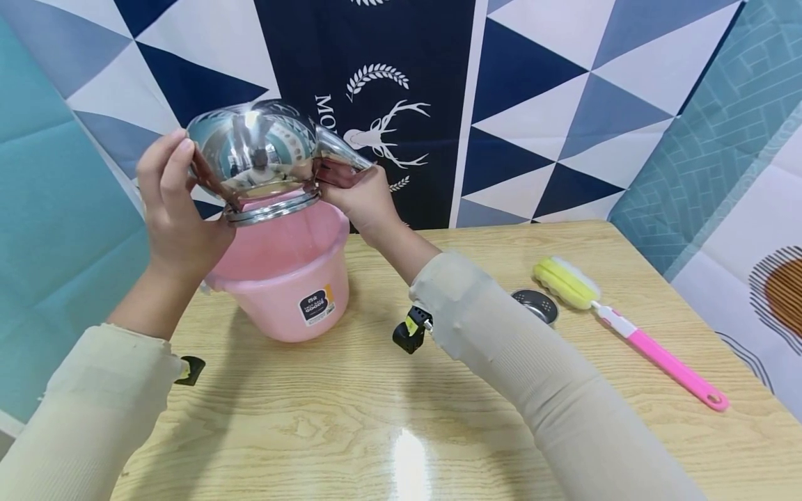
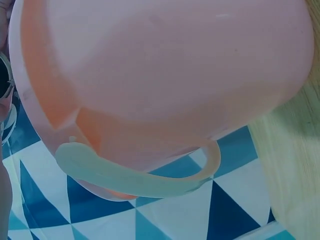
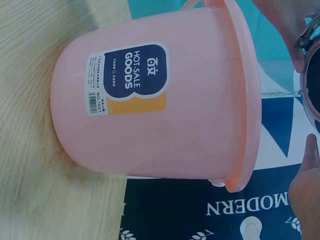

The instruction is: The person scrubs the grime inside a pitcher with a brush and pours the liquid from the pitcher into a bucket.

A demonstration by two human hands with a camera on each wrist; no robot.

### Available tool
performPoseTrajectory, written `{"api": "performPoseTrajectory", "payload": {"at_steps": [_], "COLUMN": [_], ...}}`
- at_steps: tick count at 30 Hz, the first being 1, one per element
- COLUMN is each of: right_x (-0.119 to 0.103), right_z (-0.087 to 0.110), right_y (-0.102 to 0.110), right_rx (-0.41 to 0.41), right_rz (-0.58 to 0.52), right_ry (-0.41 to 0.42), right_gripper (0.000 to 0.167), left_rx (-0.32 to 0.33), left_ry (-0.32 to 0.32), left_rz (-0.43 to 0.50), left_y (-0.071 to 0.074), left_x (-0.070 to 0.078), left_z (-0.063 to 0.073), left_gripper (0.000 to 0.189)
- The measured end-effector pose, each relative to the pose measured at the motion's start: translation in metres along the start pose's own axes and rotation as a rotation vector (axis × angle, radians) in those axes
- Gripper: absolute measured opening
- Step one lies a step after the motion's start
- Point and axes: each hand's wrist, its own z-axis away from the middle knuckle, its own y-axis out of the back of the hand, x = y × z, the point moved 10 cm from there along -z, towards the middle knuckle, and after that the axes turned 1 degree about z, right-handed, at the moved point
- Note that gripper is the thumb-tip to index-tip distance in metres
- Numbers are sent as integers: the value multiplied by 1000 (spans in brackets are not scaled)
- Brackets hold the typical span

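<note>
A shiny metal kettle (image 1: 257, 149) is turned mouth-down above a pink bucket (image 1: 285, 292). Its rim faces the bucket's opening, and its spout (image 1: 341, 147) points right. My left hand (image 1: 184, 216) grips the kettle's left side, fingers up along it and thumb near the rim. On the other side, my right hand (image 1: 366, 205) holds it at the spout, with most fingers hidden behind. In the right wrist view a thin stream of water (image 3: 280, 94) runs from the kettle's rim toward the bucket. The left wrist view shows the bucket's pale handle (image 2: 135, 180) hanging at its side.
On the wooden table (image 1: 301, 424), right of my right forearm, lie a small round perforated metal piece (image 1: 535, 306) and a brush (image 1: 651, 348) with a yellow sponge head and pink handle. A patterned cloth wall (image 1: 532, 90) stands close behind the bucket.
</note>
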Motion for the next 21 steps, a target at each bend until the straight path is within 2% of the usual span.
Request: {"api": "performPoseTrajectory", "payload": {"at_steps": [5,9,13,17,21], "right_x": [1,4,7,7,7], "right_z": [1,1,1,2,5], "right_y": [-1,3,5,6,8], "right_rx": [-11,-8,-12,-32,-43], "right_rz": [-17,17,33,76,163], "right_ry": [-1,-17,-43,-55,-49], "right_gripper": [50,49,49,51,49], "left_rx": [-14,-94,-211,-325,-429], "left_ry": [5,45,128,202,335], "left_rz": [7,53,85,62,82], "left_y": [0,-5,-13,-19,-25], "left_x": [0,-6,-16,-24,-33], "left_z": [0,0,0,0,3], "left_gripper": [58,67,79,88,93]}}
